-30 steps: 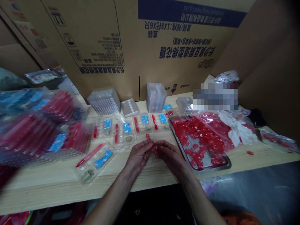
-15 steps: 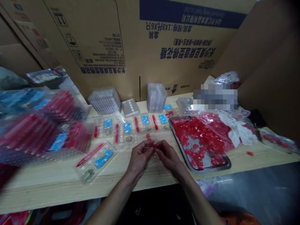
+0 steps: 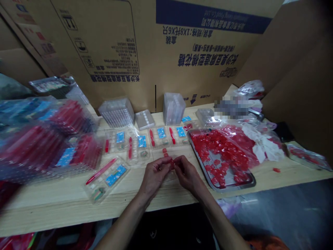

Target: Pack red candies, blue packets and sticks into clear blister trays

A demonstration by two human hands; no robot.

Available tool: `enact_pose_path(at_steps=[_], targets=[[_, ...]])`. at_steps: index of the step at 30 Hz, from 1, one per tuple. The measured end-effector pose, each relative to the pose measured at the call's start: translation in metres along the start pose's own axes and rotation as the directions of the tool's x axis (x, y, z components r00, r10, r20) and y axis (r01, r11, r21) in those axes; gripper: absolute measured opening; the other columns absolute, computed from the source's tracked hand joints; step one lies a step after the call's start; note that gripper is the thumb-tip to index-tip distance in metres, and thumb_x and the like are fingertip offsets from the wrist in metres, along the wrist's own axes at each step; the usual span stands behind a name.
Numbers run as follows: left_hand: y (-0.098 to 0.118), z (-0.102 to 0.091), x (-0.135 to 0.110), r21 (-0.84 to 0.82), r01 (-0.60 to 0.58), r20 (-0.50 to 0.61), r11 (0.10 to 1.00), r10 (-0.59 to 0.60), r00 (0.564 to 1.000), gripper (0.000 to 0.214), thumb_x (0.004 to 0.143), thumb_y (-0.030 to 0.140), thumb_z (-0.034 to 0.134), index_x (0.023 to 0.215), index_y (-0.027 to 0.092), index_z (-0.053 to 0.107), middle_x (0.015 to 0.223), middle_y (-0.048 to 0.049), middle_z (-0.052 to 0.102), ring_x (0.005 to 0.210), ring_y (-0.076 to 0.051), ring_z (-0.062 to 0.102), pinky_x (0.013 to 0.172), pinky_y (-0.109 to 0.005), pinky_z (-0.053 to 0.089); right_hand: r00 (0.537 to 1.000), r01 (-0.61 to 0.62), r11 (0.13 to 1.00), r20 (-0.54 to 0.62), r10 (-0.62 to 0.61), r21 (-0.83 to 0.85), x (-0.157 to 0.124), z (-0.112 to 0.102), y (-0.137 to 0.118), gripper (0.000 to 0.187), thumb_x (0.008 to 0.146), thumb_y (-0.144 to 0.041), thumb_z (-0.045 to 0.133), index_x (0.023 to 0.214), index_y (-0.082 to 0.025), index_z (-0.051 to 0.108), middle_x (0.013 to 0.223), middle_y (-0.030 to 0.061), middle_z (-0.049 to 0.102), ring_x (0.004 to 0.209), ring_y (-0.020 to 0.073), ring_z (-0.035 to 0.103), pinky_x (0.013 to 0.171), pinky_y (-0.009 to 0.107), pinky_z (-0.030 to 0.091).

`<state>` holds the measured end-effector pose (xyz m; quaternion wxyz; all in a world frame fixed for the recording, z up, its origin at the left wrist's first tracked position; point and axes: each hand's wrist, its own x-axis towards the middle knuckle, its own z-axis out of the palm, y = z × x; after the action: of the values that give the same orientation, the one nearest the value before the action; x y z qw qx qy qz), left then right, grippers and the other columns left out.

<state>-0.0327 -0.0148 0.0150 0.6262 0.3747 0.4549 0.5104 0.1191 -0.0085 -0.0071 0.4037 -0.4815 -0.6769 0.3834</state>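
Observation:
Between the fingertips of both hands is a small red packet (image 3: pixel 172 164), partly hidden by the fingers. My left hand (image 3: pixel 156 171) pinches it from the left, and my right hand (image 3: pixel 186 171) pinches it from the right. Just beyond the fingers, another small red piece (image 3: pixel 164 151) lies at a clear tray under the hands, most of which is hidden. To the right stands a metal tray (image 3: pixel 208 173) heaped with small red packets (image 3: pixel 226 149). Ahead, several clear trays (image 3: pixel 136 158) hold red sticks and blue packets; a similar filled tray (image 3: pixel 106 180) lies at an angle on the left.
Stacks of filled trays (image 3: pixel 33 149) rise at the left. Clear plastic tray stacks (image 3: pixel 117 113) stand against a large cardboard box (image 3: pixel 156 52) at the back. A plastic bag and white cloth (image 3: pixel 267 144) lie right of the metal tray. The wooden table's front edge (image 3: pixel 65 222) is close.
The fingers have shifted slightly around the red packet, which shows more clearly between them now. Both hands stay in about the same place; the rest looks unchanged.

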Motion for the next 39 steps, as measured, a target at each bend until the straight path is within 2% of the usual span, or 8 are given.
enact_pose_path(at_steps=[6,12,17,24,27,30,35,39], targets=[[0.001,-0.006,0.001,-0.057,0.051,0.002,0.997,-0.051,0.999,0.034,0.064,0.029,0.084,0.094,0.015,0.077,0.093,-0.0085,0.077,0.083,-0.017,0.070,0.083,-0.029,0.053,1.000,-0.004,0.999,0.023,0.003,0.033,0.001,0.003,-0.002,0.008,0.091,-0.026,0.047,0.095,-0.021,0.052,0.081,0.0020,0.063,0.069,0.0159,0.059,0.063,0.026,0.043],[-0.001,-0.010,0.000,0.256,-0.143,0.040,0.956,0.137,0.990,0.021,0.078,0.024,0.069,0.097,0.019,0.079,0.098,-0.0067,0.076,0.090,-0.018,0.069,0.083,-0.027,0.052,0.998,-0.010,1.000,0.063,0.012,-0.028,0.002,0.002,-0.009,0.010,0.088,-0.028,0.050,0.092,-0.020,0.052,0.068,-0.0017,0.058,0.057,0.0140,0.053,0.053,0.024,0.038],[0.001,-0.006,-0.005,0.387,-0.248,0.019,0.888,0.262,0.965,0.025,0.074,0.018,0.066,0.095,0.021,0.079,0.088,-0.0035,0.072,0.080,-0.015,0.066,0.073,-0.024,0.051,1.000,0.001,0.991,0.003,0.000,-0.133,0.003,0.006,-0.010,0.009,0.083,-0.020,0.047,0.091,-0.020,0.052,0.071,0.0016,0.063,0.060,0.0166,0.058,0.056,0.026,0.039],[0.004,-0.009,-0.005,0.052,0.005,0.062,0.999,-0.009,0.998,0.027,0.072,0.031,0.078,0.094,0.015,0.077,0.093,-0.0089,0.075,0.086,-0.018,0.068,0.084,-0.029,0.050,0.997,-0.022,1.000,0.071,0.022,-0.003,0.002,-0.002,-0.013,0.010,0.088,-0.028,0.047,0.082,-0.021,0.053,0.071,0.0004,0.059,0.064,0.0154,0.056,0.059,0.025,0.041],[0.003,-0.014,-0.005,0.063,0.008,0.059,0.998,-0.012,0.998,0.030,0.072,0.032,0.080,0.096,0.015,0.076,0.091,-0.0086,0.076,0.082,-0.018,0.068,0.081,-0.029,0.051,0.983,-0.119,0.985,0.157,0.098,0.129,0.001,-0.011,-0.011,0.016,0.088,-0.034,0.049,0.089,-0.020,0.055,0.064,-0.0034,0.051,0.059,0.0131,0.049,0.054,0.023,0.037],[0.001,-0.020,-0.005,0.183,-0.072,0.043,0.980,0.065,0.997,0.025,0.078,0.032,0.075,0.098,0.018,0.076,0.094,-0.0072,0.075,0.082,-0.017,0.068,0.078,-0.027,0.051,0.976,-0.214,0.956,0.090,0.200,0.201,-0.002,-0.017,-0.002,0.026,0.086,-0.039,0.050,0.101,-0.018,0.056,0.062,-0.0061,0.046,0.053,0.0119,0.043,0.049,0.023,0.033],[-0.010,-0.021,-0.008,0.604,-0.411,0.233,0.683,0.342,0.910,0.017,0.087,0.023,0.061,0.094,0.021,0.076,0.091,-0.0072,0.071,0.084,-0.018,0.065,0.076,-0.028,0.051,0.962,-0.271,0.953,0.010,0.272,0.136,-0.007,-0.014,0.020,0.026,0.084,-0.036,0.048,0.101,-0.017,0.057,0.058,-0.0065,0.045,0.050,0.0129,0.044,0.047,0.023,0.033],[-0.029,-0.018,-0.006,0.683,-0.540,0.395,0.491,0.374,0.839,0.025,0.091,0.017,0.051,0.098,0.021,0.075,0.096,-0.0083,0.070,0.089,-0.019,0.066,0.078,-0.030,0.053,0.976,-0.217,0.976,-0.010,0.217,0.024,-0.010,-0.005,0.028,0.022,0.082,-0.029,0.046,0.096,-0.018,0.059,0.059,-0.0038,0.052,0.052,0.0148,0.049,0.049,0.024,0.037]])
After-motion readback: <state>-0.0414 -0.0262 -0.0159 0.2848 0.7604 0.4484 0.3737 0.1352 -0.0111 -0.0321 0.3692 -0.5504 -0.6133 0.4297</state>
